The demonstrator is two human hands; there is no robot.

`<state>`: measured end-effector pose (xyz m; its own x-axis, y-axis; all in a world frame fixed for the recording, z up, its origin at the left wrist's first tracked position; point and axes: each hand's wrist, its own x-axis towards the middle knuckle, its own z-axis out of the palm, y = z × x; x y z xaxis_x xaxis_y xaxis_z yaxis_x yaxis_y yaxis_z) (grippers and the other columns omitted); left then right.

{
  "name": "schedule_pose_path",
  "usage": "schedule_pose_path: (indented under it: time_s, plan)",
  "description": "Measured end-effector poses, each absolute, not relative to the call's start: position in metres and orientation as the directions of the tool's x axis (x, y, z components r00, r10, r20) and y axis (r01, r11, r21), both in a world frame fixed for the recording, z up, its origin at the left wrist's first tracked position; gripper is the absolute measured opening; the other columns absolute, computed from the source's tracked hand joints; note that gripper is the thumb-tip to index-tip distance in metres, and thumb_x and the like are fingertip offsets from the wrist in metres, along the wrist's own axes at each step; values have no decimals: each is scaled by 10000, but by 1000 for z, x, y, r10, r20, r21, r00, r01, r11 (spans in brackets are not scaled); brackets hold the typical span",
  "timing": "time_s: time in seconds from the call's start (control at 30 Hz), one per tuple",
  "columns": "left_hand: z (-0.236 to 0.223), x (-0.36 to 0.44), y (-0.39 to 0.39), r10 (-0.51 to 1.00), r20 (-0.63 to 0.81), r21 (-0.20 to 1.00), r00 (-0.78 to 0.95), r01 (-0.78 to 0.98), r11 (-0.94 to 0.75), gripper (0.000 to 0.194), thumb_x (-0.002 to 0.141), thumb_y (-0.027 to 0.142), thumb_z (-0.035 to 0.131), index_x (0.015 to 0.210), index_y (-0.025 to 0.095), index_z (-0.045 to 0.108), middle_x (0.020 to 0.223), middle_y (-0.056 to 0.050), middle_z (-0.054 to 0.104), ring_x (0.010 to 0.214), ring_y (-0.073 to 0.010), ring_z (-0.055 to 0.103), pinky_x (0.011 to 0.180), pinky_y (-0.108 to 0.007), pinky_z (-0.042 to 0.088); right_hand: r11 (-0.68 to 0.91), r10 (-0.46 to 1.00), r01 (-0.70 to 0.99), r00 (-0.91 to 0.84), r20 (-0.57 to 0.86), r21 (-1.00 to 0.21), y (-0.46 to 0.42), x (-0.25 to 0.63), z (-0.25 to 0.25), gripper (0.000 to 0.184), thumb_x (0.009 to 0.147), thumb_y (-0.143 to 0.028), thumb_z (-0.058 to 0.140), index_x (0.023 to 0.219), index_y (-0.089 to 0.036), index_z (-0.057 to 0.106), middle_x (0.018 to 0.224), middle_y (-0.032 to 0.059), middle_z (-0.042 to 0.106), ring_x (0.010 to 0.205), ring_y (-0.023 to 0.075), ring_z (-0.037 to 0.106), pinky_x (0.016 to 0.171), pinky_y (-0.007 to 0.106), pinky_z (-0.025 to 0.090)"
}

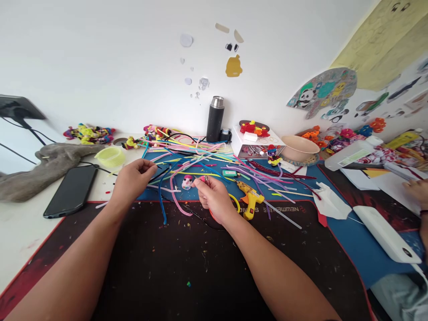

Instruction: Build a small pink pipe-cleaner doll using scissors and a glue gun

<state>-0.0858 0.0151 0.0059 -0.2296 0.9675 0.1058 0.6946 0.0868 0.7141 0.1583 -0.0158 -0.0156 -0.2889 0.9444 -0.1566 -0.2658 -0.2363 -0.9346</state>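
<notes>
My left hand [135, 180] is closed in a pinch above the left part of the pipe cleaners; whatever sits between its fingertips is too small to make out. Thumb and fingers of my right hand [216, 198] are curled together, with a small shiny metal bit showing at the fingertips. What it belongs to is hidden by the hand. Just left of those fingertips is a small doll head [187, 182] with a pink top. A blue pipe cleaner [162, 200] and a pink pipe cleaner [174, 196] lie between my hands. Right of my right hand rests a yellow glue gun [250, 199].
Many coloured pipe cleaners [200, 156] spread behind my hands. Further back stand a black thermos [215, 120], a white box [259, 147] and a pink bowl [299, 149]. A phone [71, 191] lies left; a power bank [386, 234] and another person's hand [416, 194] are right.
</notes>
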Motion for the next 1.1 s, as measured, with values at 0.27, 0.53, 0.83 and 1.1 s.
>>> schedule_pose_path:
  time_s: [0.27, 0.53, 0.83, 1.1]
  plan:
    - [2, -95, 22, 956, 111, 642, -271, 754, 139, 257, 843, 461, 699, 892, 213, 745, 783, -33, 762, 789, -266, 669, 688, -321, 402, -219, 946, -233, -290, -147, -948, -18, 157, -16, 451, 813, -608, 820, 911, -184, 699, 579, -104, 366, 466, 70, 257, 428, 229, 163]
    - [0, -101, 25, 948, 113, 610, -299, 774, 171, 353, 902, 496, 642, 978, 194, 810, 784, -38, 761, 783, -262, 646, 685, -317, 378, -217, 947, -219, -282, -151, -951, -18, 157, -14, 473, 795, -633, 820, 889, -190, 683, 578, -103, 362, 465, 72, 260, 432, 234, 159]
    - [9, -83, 15, 957, 161, 660, -242, 747, 78, 322, 913, 454, 620, 1014, 210, 804, 849, -42, 776, 807, -265, 689, 715, -325, 424, -190, 974, -261, -172, -148, -947, -16, 159, -9, 455, 771, -612, 835, 831, -205, 643, 567, -104, 337, 466, 72, 270, 440, 235, 164]
    - [7, -28, -5, 914, 364, 537, 181, 760, -365, 320, 1005, 423, 540, 966, 254, 809, 961, -104, 791, 964, -325, 701, 878, -406, 523, -130, 991, -345, -17, -133, -930, -9, 166, -7, 425, 773, -570, 856, 853, -198, 665, 577, -102, 352, 463, 64, 268, 434, 225, 168]
